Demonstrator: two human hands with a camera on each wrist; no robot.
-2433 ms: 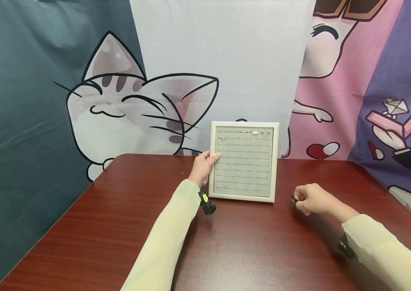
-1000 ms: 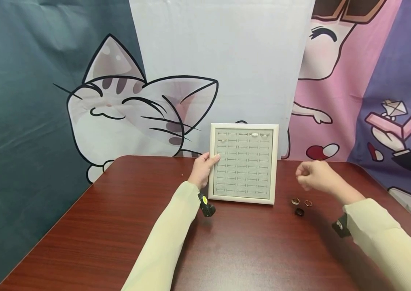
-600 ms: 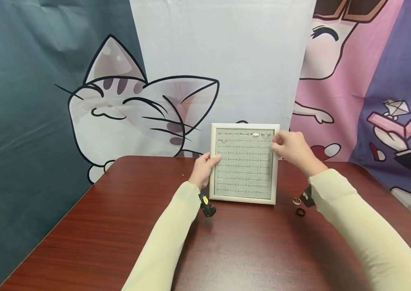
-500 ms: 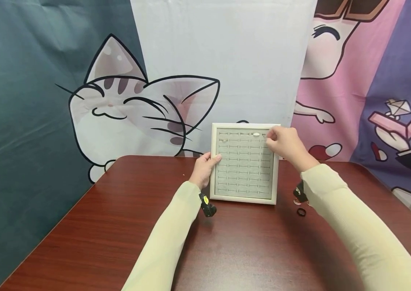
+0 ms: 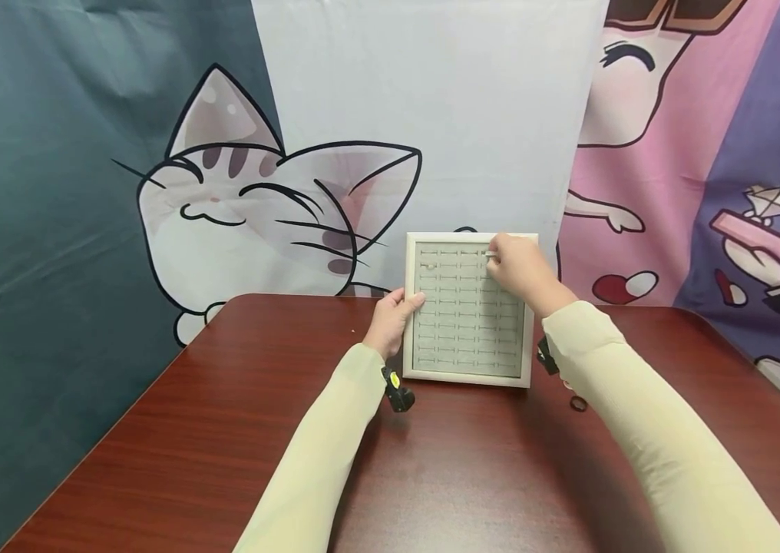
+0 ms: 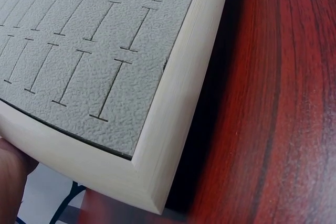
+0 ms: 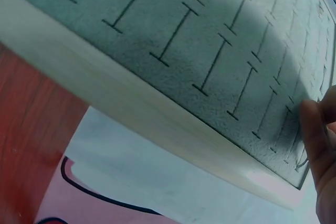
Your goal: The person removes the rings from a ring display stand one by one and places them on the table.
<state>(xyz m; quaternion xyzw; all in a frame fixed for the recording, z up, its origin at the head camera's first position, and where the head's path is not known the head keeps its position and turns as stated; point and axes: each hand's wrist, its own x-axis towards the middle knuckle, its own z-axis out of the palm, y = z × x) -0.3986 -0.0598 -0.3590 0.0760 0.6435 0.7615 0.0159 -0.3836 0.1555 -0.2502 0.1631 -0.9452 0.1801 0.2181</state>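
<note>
On the desk (image 5: 224,430), my left fingers (image 5: 397,296) wrap the upright slotted board (image 5: 467,330) by its rim, likely light and stiff; my right fingers (image 5: 497,247) curl at its upper right, their hold hidden.

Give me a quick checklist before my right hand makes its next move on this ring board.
1. Left hand gripping the ring board at its left edge: ok.
2. Ring board roughly upright: ok.
3. Right hand at the top row: ok.
4. Ring pinched in that hand: cannot tell, view blocked.
5. Second-row ring in place: ok, at the far-left slot.
6. Table beside the board free of loose rings: not ok, a dark ring lies there.
</note>
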